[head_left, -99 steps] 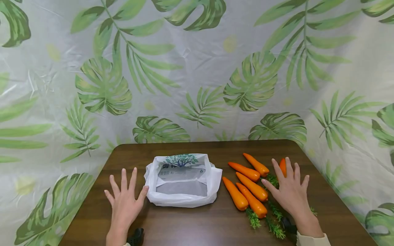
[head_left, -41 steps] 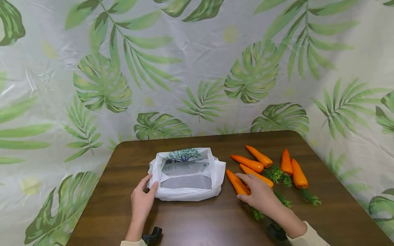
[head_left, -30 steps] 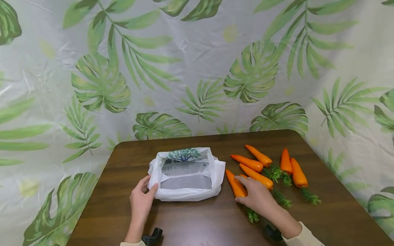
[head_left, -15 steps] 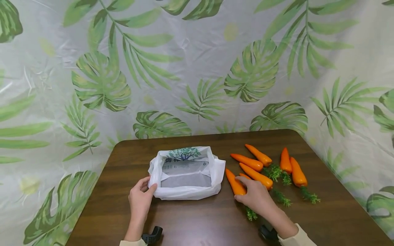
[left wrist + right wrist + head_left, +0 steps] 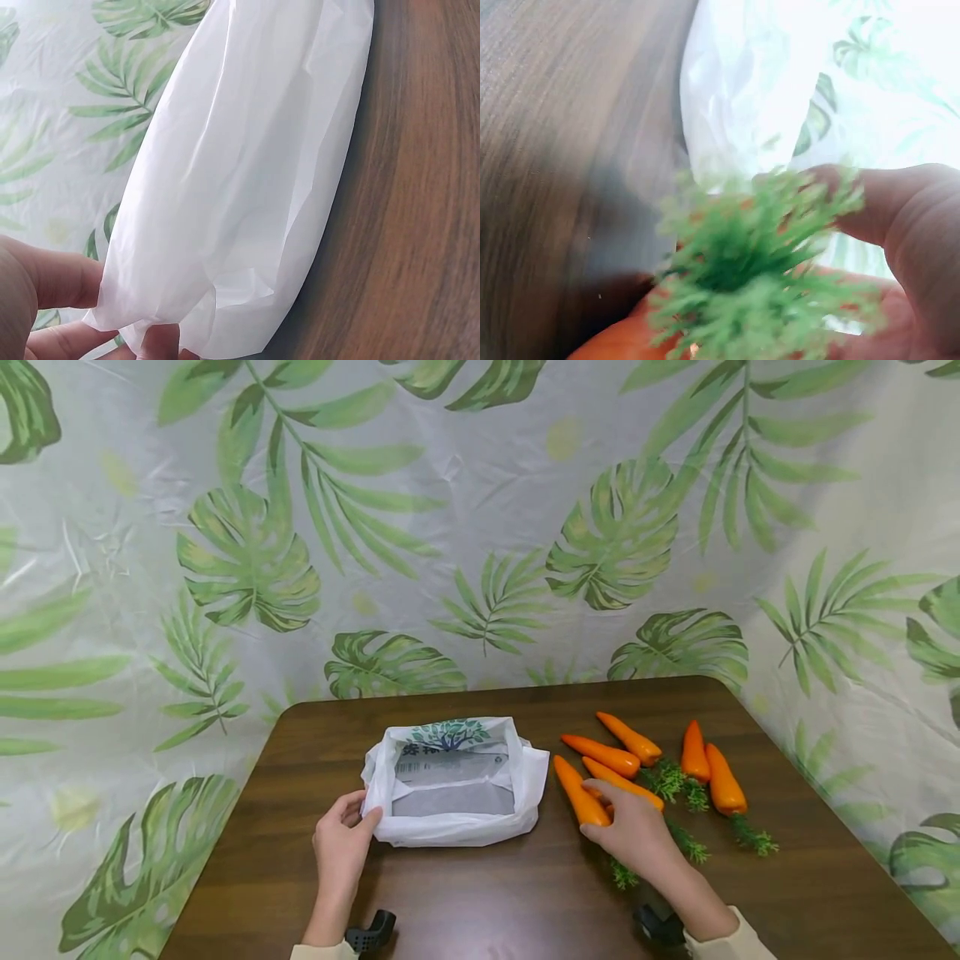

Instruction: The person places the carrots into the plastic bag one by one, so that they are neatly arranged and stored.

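My left hand (image 5: 342, 839) pinches the left side of a white plastic bag (image 5: 457, 835). The bag stands with its mouth spread, showing a grey inside and a green tree print. In the left wrist view, thumb and fingers (image 5: 67, 279) are at a corner of the bag (image 5: 232, 172). To the right of the bag, my right hand (image 5: 637, 831) grips an orange carrot (image 5: 576, 793) with its tip pointing away. Its leafy green top (image 5: 757, 262) fills much of the right wrist view, blurred, and covers part of the fingers. Another carrot (image 5: 621, 782) lies just beyond that hand.
More orange carrots lie at the right: two (image 5: 630, 739) (image 5: 600, 755) at the back and a pair (image 5: 696, 752) (image 5: 726, 781) further right, with green tops. A brown wooden table (image 5: 480, 902) carries everything. Behind it hangs a leaf-patterned sheet (image 5: 480, 527).
Both hands were spread over the table at first. The left has come to the bag's side, the right to a carrot. That carrot has just risen and shifted slightly away.
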The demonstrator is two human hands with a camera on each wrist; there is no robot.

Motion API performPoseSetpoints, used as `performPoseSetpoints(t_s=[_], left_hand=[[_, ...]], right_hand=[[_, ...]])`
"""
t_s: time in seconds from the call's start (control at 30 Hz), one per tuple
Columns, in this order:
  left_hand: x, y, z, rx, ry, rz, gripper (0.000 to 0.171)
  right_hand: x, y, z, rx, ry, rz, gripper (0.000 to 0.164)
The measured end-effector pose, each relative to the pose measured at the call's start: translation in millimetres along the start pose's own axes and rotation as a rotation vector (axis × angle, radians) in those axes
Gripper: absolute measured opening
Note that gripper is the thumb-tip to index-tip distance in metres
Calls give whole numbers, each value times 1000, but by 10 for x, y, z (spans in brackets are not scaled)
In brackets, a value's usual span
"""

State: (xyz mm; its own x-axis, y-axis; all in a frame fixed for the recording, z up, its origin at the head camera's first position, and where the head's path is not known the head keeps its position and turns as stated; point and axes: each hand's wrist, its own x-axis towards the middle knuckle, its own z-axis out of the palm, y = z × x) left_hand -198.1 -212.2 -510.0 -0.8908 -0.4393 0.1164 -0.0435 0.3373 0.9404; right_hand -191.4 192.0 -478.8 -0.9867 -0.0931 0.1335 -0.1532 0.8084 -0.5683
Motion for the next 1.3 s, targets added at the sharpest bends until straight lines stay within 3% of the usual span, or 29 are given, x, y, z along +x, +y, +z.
performPoseSetpoints(t_s=[0.33, 0.87, 1.3], left_hand=[[0, 1, -11, -11, -15, -6, 32], [10, -9, -10, 0, -19, -24, 31], [23, 1, -12, 8, -29, -20, 30]], right_hand=[[24, 6, -66, -22, 52, -44, 64], [86, -26, -208, 91, 16, -25, 66], [188, -190, -433, 170, -32, -9, 68]])
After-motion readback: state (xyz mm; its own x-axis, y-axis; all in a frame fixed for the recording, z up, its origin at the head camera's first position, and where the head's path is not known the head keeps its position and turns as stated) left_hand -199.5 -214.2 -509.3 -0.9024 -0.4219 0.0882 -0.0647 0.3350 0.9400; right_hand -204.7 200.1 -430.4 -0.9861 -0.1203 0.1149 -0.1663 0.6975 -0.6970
